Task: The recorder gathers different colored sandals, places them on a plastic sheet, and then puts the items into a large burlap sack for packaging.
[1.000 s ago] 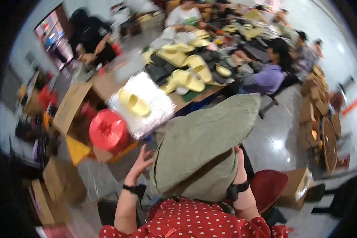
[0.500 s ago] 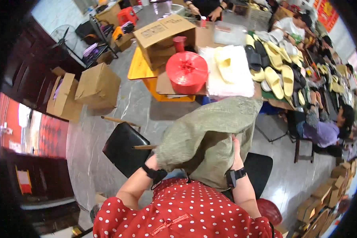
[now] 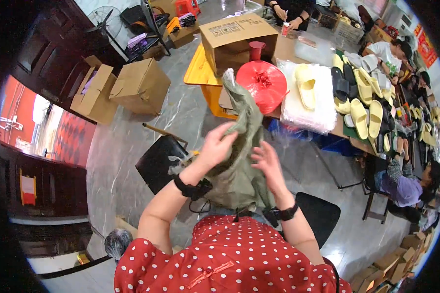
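Observation:
An olive-green woven sack (image 3: 239, 180) lies before my body, bunched into a narrow shape with its upper end rising toward the table. My left hand (image 3: 219, 145) is at the sack's left side, fingers apart and slightly bent against the cloth. To the right of the sack, my right hand (image 3: 268, 165) has its fingers spread and grips nothing. Beyond the sack's top sits a big roll of red plastic twine (image 3: 262, 88). Beside that roll, a pale yellow slipper (image 3: 305, 88) rests on a stack of clear plastic bags (image 3: 322, 110).
An open carton (image 3: 239, 29) stands on a yellow stool (image 3: 200, 68). Black chairs flank me, one left (image 3: 156, 163) and one right (image 3: 320, 215). Cartons (image 3: 144, 85) are on the floor at left. Slippers (image 3: 366, 117) cover the table at right, where other people sit.
The sack was spread wide and held at its sides; now it is narrow and bunched, its end higher. Both hands have moved up and closer together, with fingers apart. The view has shifted left.

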{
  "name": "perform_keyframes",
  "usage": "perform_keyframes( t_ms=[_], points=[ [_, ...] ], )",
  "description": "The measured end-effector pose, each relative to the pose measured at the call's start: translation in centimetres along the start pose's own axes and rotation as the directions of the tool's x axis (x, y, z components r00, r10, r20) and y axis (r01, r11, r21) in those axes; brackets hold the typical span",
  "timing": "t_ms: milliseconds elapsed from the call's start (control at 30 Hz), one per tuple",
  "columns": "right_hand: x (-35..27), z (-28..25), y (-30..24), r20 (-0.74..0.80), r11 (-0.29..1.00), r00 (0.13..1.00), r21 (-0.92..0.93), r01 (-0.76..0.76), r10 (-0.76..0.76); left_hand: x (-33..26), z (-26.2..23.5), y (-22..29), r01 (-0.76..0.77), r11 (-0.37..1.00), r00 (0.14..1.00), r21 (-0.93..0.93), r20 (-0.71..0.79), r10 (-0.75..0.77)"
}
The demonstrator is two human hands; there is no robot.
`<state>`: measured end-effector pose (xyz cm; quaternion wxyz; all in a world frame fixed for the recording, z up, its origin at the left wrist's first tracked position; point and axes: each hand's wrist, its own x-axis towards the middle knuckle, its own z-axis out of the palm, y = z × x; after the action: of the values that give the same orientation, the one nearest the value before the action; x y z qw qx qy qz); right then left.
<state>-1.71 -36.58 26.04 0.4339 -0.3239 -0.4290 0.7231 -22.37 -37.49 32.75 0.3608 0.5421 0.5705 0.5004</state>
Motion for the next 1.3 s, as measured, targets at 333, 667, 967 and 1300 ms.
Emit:
perform_keyframes(
  t_ms=[333, 667, 967, 1300],
  points=[
    [-1.9, -9.5, 1.3, -0.384, 0.961, 0.916, -0.276, 0.008, -0.117, 3.3, -10.8, 0.7, -0.038, 0.943, 0.934, 0.33, -0.325, 0.152],
    [-10.1, -10.0, -2.8, -0.11, 0.265, 0.935, -0.964, -0.018, -0.336, 3.7, -3.2, 4.9, -0.529, 0.607, 0.848, 0.593, 0.351, 0.396],
    [-4.2, -5.9, -3.7, -0.332, 0.828, 0.875, -0.546, 0.128, -0.354, 0.1, 2.3, -0.5, -0.556, 0.651, 0.821, 0.517, 0.465, 0.332],
    [-3.8, -7.3, -5.6, -0.293, 0.773, 0.876, -0.621, 0.132, -0.384, -0.7, -5.3, -19.4, 0.07, 0.816, 0.975, 0.574, -0.212, 0.065]
  ],
)
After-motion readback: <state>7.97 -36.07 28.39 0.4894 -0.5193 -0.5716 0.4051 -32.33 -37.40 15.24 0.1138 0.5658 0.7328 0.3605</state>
